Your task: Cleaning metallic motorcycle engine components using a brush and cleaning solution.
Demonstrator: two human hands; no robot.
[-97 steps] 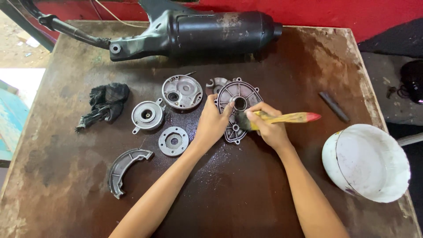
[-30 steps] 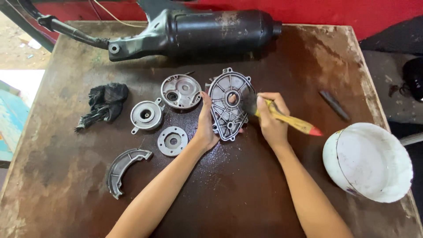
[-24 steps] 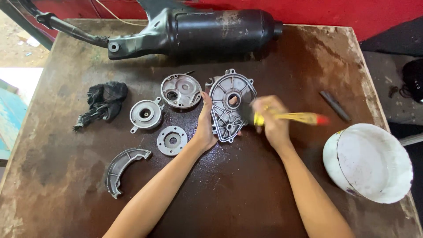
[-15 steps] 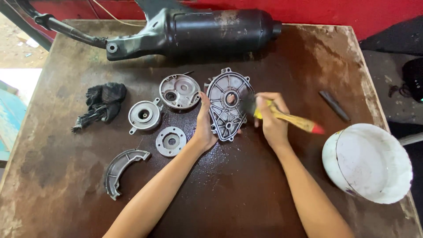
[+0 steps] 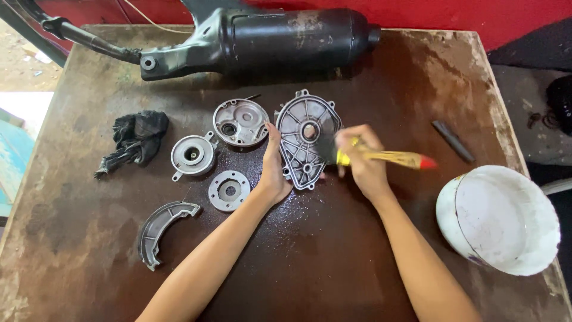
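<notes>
- One ribbed grey engine cover (image 5: 307,140), roughly teardrop-shaped, lies flat on the brown worktable (image 5: 333,262), inner face up, near the table's middle.
- Left of the cover, the left hand (image 5: 273,173) presses against its edge with fingers curled loosely along the rim, steadying it rather than clamping it.
- Right of the cover, the right hand (image 5: 360,161) is closed around a yellow-handled brush (image 5: 381,158) with a red tip; the bristle end sits over the cover's right side and is blurred.
- Judging by the cast metal look, the cover should be stiff and fairly heavy, and the wet sheen on the table around it suggests it may be slippery; the outer rim and bolt lugs look like the surest places to hold.
- Just left of the cover lies a round housing (image 5: 241,122), and further left a smaller hub (image 5: 192,155) and a flat ring plate (image 5: 229,191).
- Well left and below the cover rests a curved brake shoe (image 5: 161,229); a black rag (image 5: 137,137) lies far left.
- Above the cover stretches a black exhaust muffler (image 5: 286,39).
- Right of the cover sits a white bowl (image 5: 500,217), with a small dark bar (image 5: 453,141) above it.
</notes>
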